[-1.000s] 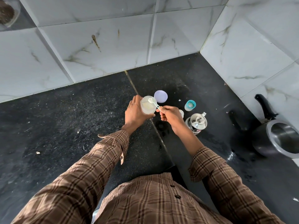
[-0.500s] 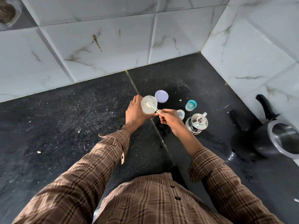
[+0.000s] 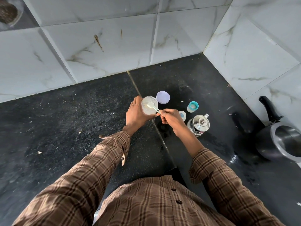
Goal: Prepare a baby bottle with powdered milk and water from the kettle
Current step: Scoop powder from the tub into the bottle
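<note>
My left hand [image 3: 136, 114] grips a clear round jar of milk powder [image 3: 147, 110] standing on the black counter [image 3: 65, 128]. My right hand [image 3: 171, 118] pinches the handle of a pale green scoop [image 3: 152, 106]; its bowl sits inside the jar's mouth. The jar's lilac lid [image 3: 163, 97] lies just behind. A baby bottle with a teal ring [image 3: 192, 107] stands to the right. A small white and blue cap [image 3: 182, 115] lies by my right hand. A small steel kettle [image 3: 198, 125] stands right of that hand.
A dark pressure cooker [image 3: 280, 142] with a black handle stands at the far right. White marble tile walls [image 3: 97, 46] close the counter at the back and right. A water spill [image 3: 233, 159] glistens near the cooker. A jar with dark contents [image 3: 8, 10] shows at top left.
The scoop's bowl has dropped from above the jar's rim down into the jar's mouth. My right hand has shifted slightly lower. My left hand keeps its hold on the jar.
</note>
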